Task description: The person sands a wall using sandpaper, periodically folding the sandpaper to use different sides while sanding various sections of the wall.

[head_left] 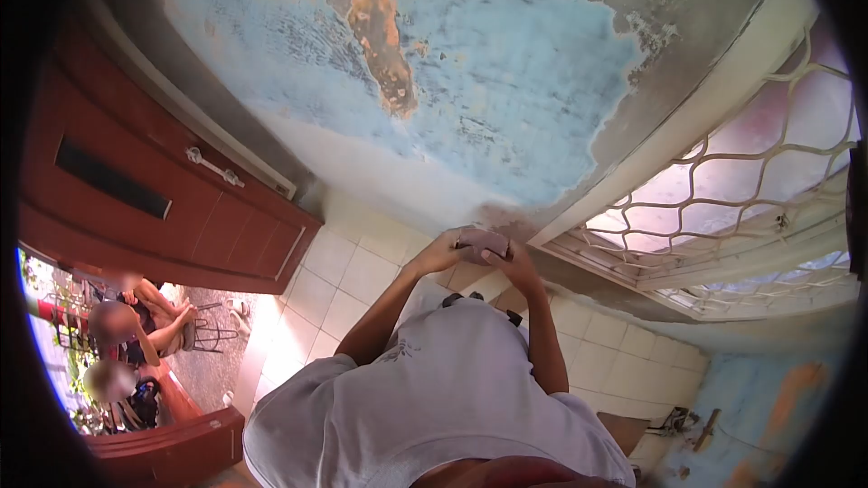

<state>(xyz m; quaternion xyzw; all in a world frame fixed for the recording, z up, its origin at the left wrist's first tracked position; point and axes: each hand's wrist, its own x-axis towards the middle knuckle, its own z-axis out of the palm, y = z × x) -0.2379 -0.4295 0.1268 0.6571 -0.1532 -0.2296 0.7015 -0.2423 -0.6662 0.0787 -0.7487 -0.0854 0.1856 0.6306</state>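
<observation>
Between my two hands, in front of my body near the foot of the wall, is a bent brownish-mauve sheet that looks like sandpaper (484, 240). My left hand (440, 251) is closed on its left end. At the other end my right hand (519, 267) pinches it, with the thumb on top. Ahead of both hands rises a wall (506, 72) with worn blue paint, grey edges and a brown, chipped strip. The sheet is apart from most of the wall; whether it touches the wall's lower part I cannot tell.
On the right is a window with a curved metal grille (696, 176) and a pale frame. A red-brown door (163, 154) with a handle stands at left. People (136, 325) sit outside the doorway. Pale tiles (344, 280) cover the floor.
</observation>
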